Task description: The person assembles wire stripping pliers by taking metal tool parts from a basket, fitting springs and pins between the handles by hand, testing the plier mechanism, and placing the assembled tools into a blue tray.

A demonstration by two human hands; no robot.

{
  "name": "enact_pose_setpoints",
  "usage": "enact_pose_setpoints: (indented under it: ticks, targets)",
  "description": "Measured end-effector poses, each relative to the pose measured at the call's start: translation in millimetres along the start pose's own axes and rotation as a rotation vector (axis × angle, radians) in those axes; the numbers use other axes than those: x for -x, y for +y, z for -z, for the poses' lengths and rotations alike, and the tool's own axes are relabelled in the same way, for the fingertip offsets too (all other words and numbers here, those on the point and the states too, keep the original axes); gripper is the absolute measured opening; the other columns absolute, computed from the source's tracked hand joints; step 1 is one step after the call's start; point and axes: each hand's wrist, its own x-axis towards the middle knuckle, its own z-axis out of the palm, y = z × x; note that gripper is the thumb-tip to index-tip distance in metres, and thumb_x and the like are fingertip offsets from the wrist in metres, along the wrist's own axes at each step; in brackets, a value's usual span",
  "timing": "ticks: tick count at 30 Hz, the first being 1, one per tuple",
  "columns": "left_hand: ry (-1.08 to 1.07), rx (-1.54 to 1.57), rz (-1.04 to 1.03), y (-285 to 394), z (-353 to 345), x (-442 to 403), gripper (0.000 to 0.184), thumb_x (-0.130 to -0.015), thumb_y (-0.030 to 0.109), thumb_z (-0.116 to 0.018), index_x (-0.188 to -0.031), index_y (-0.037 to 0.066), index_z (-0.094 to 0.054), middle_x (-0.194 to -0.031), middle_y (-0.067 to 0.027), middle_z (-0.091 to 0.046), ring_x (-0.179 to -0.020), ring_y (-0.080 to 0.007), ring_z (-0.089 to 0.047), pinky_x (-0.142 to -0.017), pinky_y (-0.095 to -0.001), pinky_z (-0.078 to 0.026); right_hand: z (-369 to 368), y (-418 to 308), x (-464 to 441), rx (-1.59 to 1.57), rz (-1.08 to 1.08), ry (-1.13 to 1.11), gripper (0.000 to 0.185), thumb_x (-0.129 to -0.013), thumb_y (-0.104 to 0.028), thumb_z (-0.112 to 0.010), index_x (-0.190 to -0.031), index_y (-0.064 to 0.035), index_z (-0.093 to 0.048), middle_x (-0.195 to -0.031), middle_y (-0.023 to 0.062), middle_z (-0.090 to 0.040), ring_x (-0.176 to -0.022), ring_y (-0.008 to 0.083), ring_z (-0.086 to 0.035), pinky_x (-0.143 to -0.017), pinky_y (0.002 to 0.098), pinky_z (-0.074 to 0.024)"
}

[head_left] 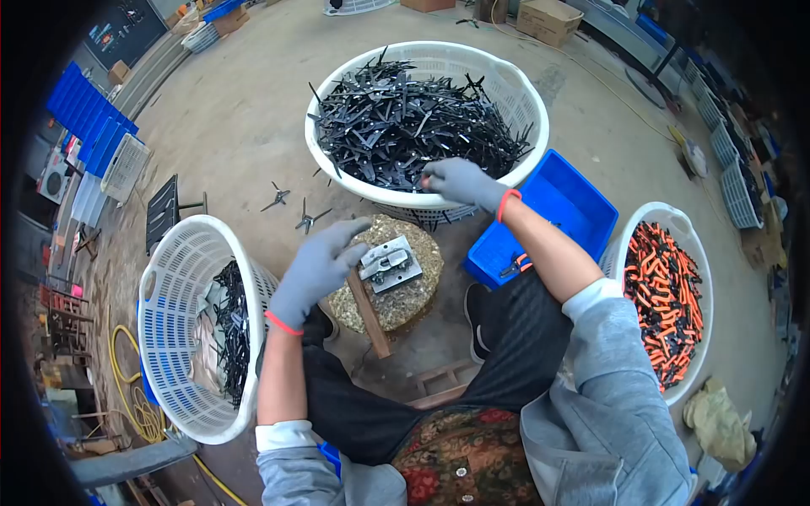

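Over the near rim of a large white basket (540, 126) is my right hand (466, 182), in a grey glove. Its fingers are bent together against a heap of black metal pieces (405, 118); what they hold, if anything, is hidden. My left hand (316, 268), also gloved, is open, fingers stretched toward a steel block fixture (391, 263). That fixture sits on a round, speckled stump (418, 308) between my legs. Beside it on the stump lies a wooden stick (369, 314), its near end jutting over the edge.
At right stand a blue crate (582, 190) holding an orange-and-black tool (516, 266) and a basket of orange-and-black handled pieces (666, 308). Left is a white basket (190, 413) with black pieces (232, 333). Loose black pieces (308, 218) lie on the floor.
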Motion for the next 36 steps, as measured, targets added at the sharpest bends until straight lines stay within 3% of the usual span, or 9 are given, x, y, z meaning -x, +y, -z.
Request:
enact_pose_setpoints:
  ticks: [2,5,6,15,21,27,28,33,36]
  targets:
    - [-0.065,0.088,0.038,-18,-19,-7,0.034,-0.086,0.022,-0.057,-0.115,0.005,-0.057,-0.106,-0.016,-0.061,-0.098,-0.0282,-0.06,-0.085,-0.0357,-0.045,11,36,-17,0.004,-0.135,0.051,0.023,-0.082,-0.025,-0.052,-0.095,-0.0107,-0.065,-0.086,0.012,-0.066,-0.084,0.0297,-0.062,-0.073,0.039,-0.0481]
    - [-0.283,-0.615,0.14,-32,-26,-8,0.026,-0.085,0.028,-0.056,-0.099,0.007,-0.059,-0.096,-0.0138,-0.062,-0.091,-0.0301,-0.061,-0.077,-0.0411,-0.046,4,79,-31,0.103,-0.225,0.062,0.022,-0.077,-0.015,-0.054,-0.096,-0.0126,-0.065,-0.088,0.0115,-0.066,-0.084,0.0276,-0.063,-0.073,0.0384,-0.0484]
    - [-0.212,-0.629,0.031,-35,-28,-7,0.023,-0.084,0.031,-0.055,-0.086,0.008,-0.056,-0.086,-0.0116,-0.062,-0.082,-0.0318,-0.06,-0.07,-0.0452,-0.045,-1,83,-34,0.141,-0.206,0.037,0.022,-0.077,-0.014,-0.054,-0.096,-0.0128,-0.065,-0.089,0.0115,-0.066,-0.084,0.0275,-0.063,-0.073,0.0386,-0.0484]
    - [-0.082,-0.677,0.026,-38,-26,-27,0.02,-0.082,0.027,-0.055,-0.086,0.008,-0.054,-0.083,-0.0138,-0.06,-0.082,-0.0341,-0.059,-0.071,-0.0445,-0.045,-41,100,-56,0.458,-0.221,-0.159,0.018,-0.074,-0.016,-0.059,-0.087,-0.015,-0.07,-0.087,0.0094,-0.068,-0.085,0.0291,-0.064,-0.075,0.0397,-0.0508]
    - [-0.105,-0.671,0.061,-34,-21,-26,0.023,-0.083,0.027,-0.054,-0.097,0.009,-0.057,-0.09,-0.0159,-0.061,-0.085,-0.0349,-0.059,-0.074,-0.0439,-0.046,29,47,-54,-0.022,-0.072,0.283,0.017,-0.078,-0.028,-0.063,-0.085,-0.0151,-0.07,-0.076,0.008,-0.066,-0.072,0.0228,-0.063,-0.067,0.0333,-0.0471]
    - [0.387,-0.355,-0.141,-34,-28,-35,0.045,-0.081,0.024,-0.062,-0.12,0.003,-0.052,-0.099,-0.0182,-0.063,-0.088,-0.0281,-0.064,-0.079,-0.038,-0.049,32,-12,-37,-0.66,-0.07,0.265,0.019,-0.078,-0.023,-0.066,-0.08,-0.0041,-0.069,-0.065,0.0018,-0.063,-0.058,0.0101,-0.057,-0.057,0.026,-0.044]
    - [0.323,-0.122,-0.091,-33,-27,-36,0.045,-0.082,0.023,-0.062,-0.12,0.001,-0.051,-0.099,-0.0175,-0.063,-0.089,-0.0256,-0.064,-0.079,-0.0364,-0.049,37,-34,-24,-0.806,-0.099,0.204,0.011,-0.082,-0.013,-0.064,-0.082,-0.0018,-0.066,-0.066,0.0006,-0.061,-0.056,0.0049,-0.054,-0.052,0.0186,-0.042]
    - [0.034,0.767,0.196,7,-23,-25,0.04,-0.091,0.024,-0.053,-0.116,-0.007,-0.051,-0.097,-0.0112,-0.062,-0.084,-0.0163,-0.061,-0.077,-0.0276,-0.049,22,-79,14,-1.082,-0.216,0.208,0.014,-0.082,-0.015,-0.067,-0.084,-0.0019,-0.064,-0.064,-0.0014,-0.059,-0.05,0.0054,-0.054,-0.047,0.0192,-0.0414]
    - [0.098,0.718,0.212,14,-18,-19,0.037,-0.092,0.027,-0.053,-0.107,-0.007,-0.054,-0.081,-0.0095,-0.062,-0.07,-0.0135,-0.061,-0.066,-0.0239,-0.048,9,-80,25,-1.161,-0.156,0.216,0.021,-0.085,-0.019,-0.063,-0.096,-0.0011,-0.061,-0.075,0.0014,-0.061,-0.059,0.0069,-0.057,-0.052,0.0204,-0.0451]
